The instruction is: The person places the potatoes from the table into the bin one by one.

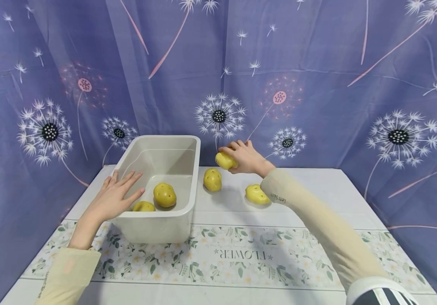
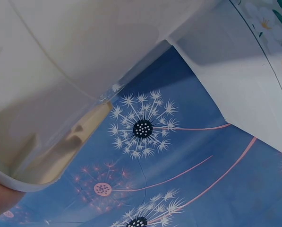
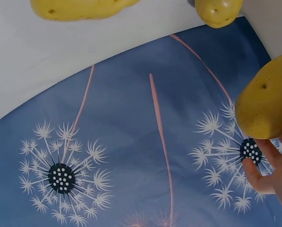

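Observation:
My right hand point(image 1: 246, 157) grips a yellow potato point(image 1: 226, 160) above the back of the table, just right of the bin. The right wrist view shows the fingers curled against this potato point(image 3: 266, 101). On the left, my left hand point(image 1: 113, 195) lies over the near left rim of a light grey plastic bin point(image 1: 168, 226), fingers spread and straight. Two potatoes are inside the bin: one potato point(image 1: 165, 195) near the middle and another potato point(image 1: 144, 206) partly hidden by the front wall. Only a bit of the left hand point(image 2: 1, 201) shows in the left wrist view, beside the bin rim.
One potato point(image 1: 212, 180) lies on the table right of the bin. A lumpy potato point(image 1: 256, 194) lies farther right, partly behind the right sleeve. The white table point(image 1: 218, 292) has a floral strip across it. A purple dandelion curtain point(image 1: 317, 84) hangs behind and at both sides.

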A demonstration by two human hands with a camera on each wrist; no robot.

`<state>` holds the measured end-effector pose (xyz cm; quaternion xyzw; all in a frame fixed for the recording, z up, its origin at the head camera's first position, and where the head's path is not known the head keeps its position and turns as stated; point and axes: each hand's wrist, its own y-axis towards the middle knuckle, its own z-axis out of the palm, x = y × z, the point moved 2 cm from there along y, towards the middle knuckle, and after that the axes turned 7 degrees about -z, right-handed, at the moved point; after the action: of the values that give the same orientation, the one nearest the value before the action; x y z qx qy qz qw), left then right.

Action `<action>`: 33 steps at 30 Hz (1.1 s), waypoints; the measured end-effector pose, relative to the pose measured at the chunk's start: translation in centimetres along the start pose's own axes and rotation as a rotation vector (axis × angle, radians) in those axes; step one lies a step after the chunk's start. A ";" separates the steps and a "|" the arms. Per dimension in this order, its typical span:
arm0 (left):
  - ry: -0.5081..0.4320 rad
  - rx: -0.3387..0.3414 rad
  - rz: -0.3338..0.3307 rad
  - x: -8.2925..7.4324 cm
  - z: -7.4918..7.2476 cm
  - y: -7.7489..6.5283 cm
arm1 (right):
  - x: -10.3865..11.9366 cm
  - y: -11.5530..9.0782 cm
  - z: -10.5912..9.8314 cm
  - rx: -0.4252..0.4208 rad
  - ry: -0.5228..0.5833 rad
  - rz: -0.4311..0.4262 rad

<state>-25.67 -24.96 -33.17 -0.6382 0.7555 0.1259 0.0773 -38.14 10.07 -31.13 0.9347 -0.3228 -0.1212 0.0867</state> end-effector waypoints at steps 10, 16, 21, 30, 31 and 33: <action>-0.008 0.000 0.003 0.0 0.0 -0.1 | 0.1 0.7 -0.9 -0.054 -0.020 -0.032; -0.005 0.000 0.001 -0.1 0.0 -0.1 | 0.4 1.3 -1.5 -0.062 -0.013 -0.031; -0.005 -0.001 0.001 0.0 0.0 -0.1 | 0.6 1.9 -2.0 -0.061 -0.002 -0.025; -0.012 -0.003 0.002 0.0 0.0 -0.2 | 1.3 2.7 -2.9 -0.071 0.003 -0.044; -0.012 -0.003 0.002 0.0 0.0 -0.2 | 1.3 2.8 -2.9 -0.073 0.005 -0.044; -0.011 -0.003 0.001 0.0 0.1 -0.1 | 1.4 2.9 -3.0 -0.074 0.006 -0.046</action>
<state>-25.53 -24.93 -33.23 -0.6373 0.7552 0.1305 0.0804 -37.91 7.19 -27.77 0.9384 -0.2961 -0.1323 0.1192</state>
